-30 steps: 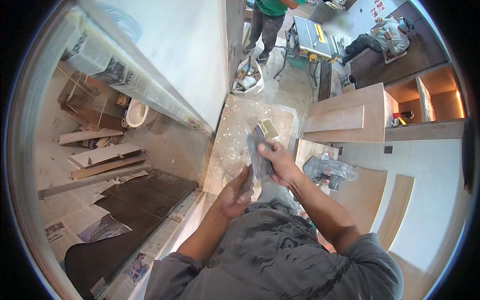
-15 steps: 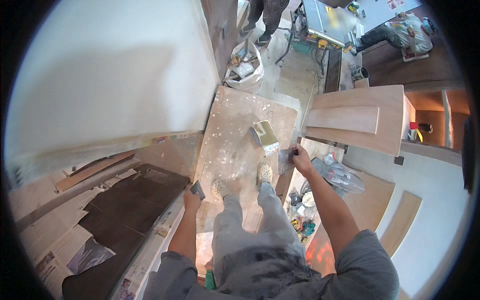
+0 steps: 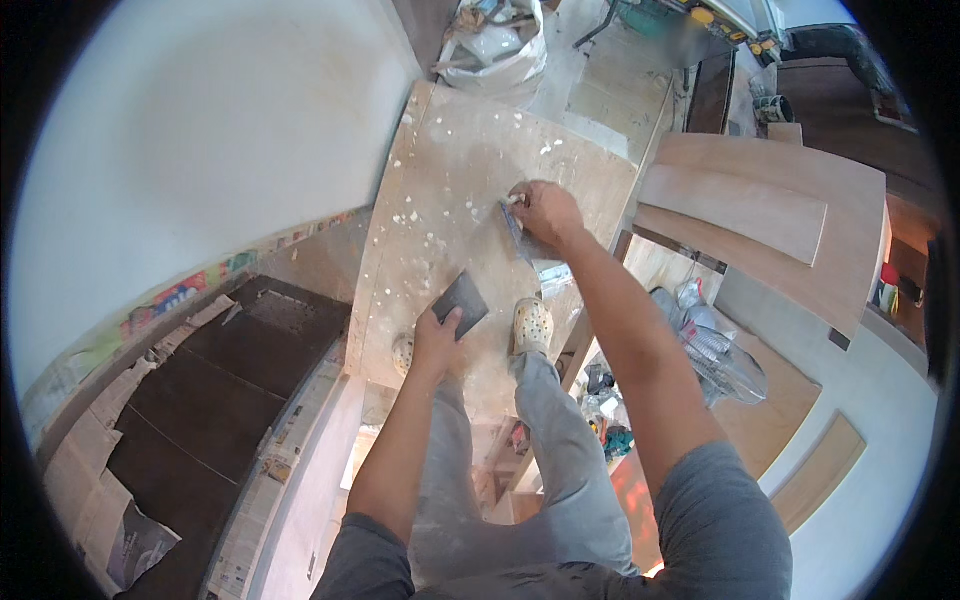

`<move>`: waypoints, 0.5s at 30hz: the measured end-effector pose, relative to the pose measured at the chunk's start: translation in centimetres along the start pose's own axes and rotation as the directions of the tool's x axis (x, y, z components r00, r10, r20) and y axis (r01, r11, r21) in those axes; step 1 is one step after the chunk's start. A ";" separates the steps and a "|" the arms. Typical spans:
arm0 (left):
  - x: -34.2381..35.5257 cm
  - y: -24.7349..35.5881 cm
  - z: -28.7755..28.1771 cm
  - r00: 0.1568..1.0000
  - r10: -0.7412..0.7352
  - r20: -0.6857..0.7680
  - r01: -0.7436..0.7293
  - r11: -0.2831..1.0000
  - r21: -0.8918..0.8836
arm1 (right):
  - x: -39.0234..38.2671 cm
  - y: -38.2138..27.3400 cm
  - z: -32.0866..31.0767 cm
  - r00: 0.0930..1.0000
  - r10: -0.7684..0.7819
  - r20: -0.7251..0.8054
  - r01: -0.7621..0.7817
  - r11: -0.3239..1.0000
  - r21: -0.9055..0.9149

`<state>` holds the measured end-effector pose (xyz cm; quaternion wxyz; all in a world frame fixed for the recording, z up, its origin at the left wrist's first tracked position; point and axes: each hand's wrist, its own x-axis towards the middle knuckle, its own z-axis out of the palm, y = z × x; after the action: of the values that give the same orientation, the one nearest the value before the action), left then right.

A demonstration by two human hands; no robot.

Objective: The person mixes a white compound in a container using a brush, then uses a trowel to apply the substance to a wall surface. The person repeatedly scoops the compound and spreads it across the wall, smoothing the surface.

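My left hand [image 3: 437, 341] grips a dark, flat rectangular scraper [image 3: 462, 304], its thumb on the face, above the board near my left shoe. My right hand [image 3: 548, 212] is closed on a putty knife, whose pale end [image 3: 515, 199] shows at the fingers; most of it is hidden by the hand. Below that hand sits a silvery, open-topped container [image 3: 556, 278] on the board, largely covered by my hand and wrist. My feet stand on a wooden board [image 3: 450, 160] spotted with white drips.
A white sack [image 3: 500, 70] of scraps stands beyond the board. To the right are pale wood panels [image 3: 740, 205] and a clear plastic-wrapped bundle [image 3: 720, 360]. A white wall [image 3: 270, 130] rises at left above a dark surface [image 3: 215, 400] edged with newspaper. Part of another person's leg [image 3: 840, 50] shows far right.
My right hand has moved left and away from me, over the container. The left hand has come up and inward with the scraper. My view has tilted down and closer to the board.
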<state>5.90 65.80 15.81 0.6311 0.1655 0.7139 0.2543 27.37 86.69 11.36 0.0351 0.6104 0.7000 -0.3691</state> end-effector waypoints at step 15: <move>1.2 0.5 4.2 1.000 -0.022 -0.021 0.020 0.993 -0.119 | -8.3 6.3 -1.0 0.987 0.074 -0.144 -0.074 0.997 0.007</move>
<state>9.82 67.50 14.77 0.6344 0.1171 0.7062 0.2917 35.41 80.23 13.27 -0.0025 0.6611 0.6772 -0.3230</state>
